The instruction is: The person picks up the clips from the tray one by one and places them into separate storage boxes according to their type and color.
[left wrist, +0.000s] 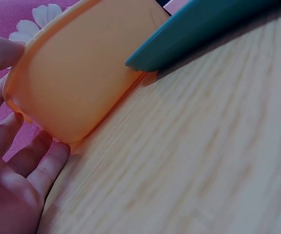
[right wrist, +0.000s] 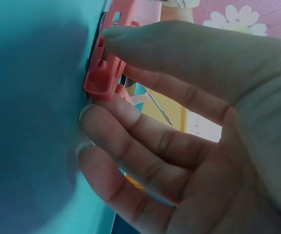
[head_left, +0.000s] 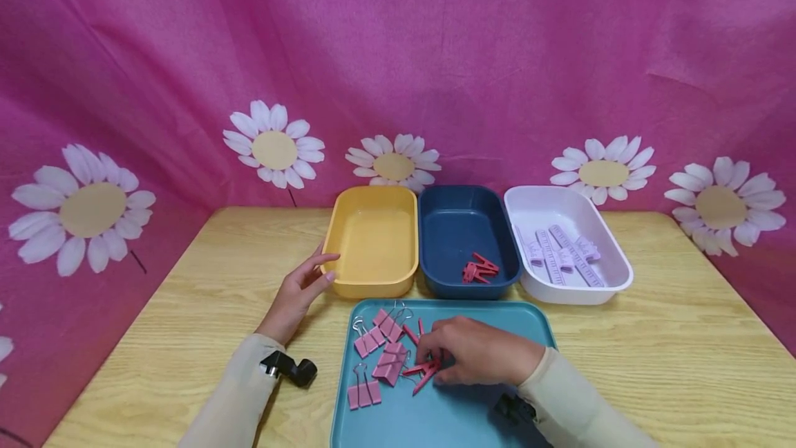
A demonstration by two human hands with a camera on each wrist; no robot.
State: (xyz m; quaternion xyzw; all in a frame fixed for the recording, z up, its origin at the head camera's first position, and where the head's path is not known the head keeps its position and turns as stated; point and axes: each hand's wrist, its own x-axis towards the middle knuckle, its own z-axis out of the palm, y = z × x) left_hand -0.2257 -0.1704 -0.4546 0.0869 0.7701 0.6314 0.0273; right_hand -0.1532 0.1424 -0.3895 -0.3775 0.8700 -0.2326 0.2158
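My right hand (head_left: 475,351) is low over the teal tray (head_left: 472,420). Its thumb and fingers pinch a red clothespin (right wrist: 109,61), while the other fingertips touch the tray surface. More red clothespins (head_left: 425,382) lie around those fingers, partly hidden by them. Several pink binder clips (head_left: 363,394) with silver wire handles lie on the tray's left side. My left hand (head_left: 298,296) rests at the near left corner of the yellow bin (head_left: 373,289). In the left wrist view, its relaxed fingers touch the rim and outer wall.
Beside the yellow bin stands a navy bin (head_left: 457,220) with a few red clothespins (head_left: 479,269). Right of it, a white bin (head_left: 575,292) holds lilac ruler-like strips (head_left: 575,254) and smaller lilac pieces. All three bins border the tray's far edge on a wooden table (head_left: 671,337). Behind hangs a flowered magenta cloth (head_left: 485,75).
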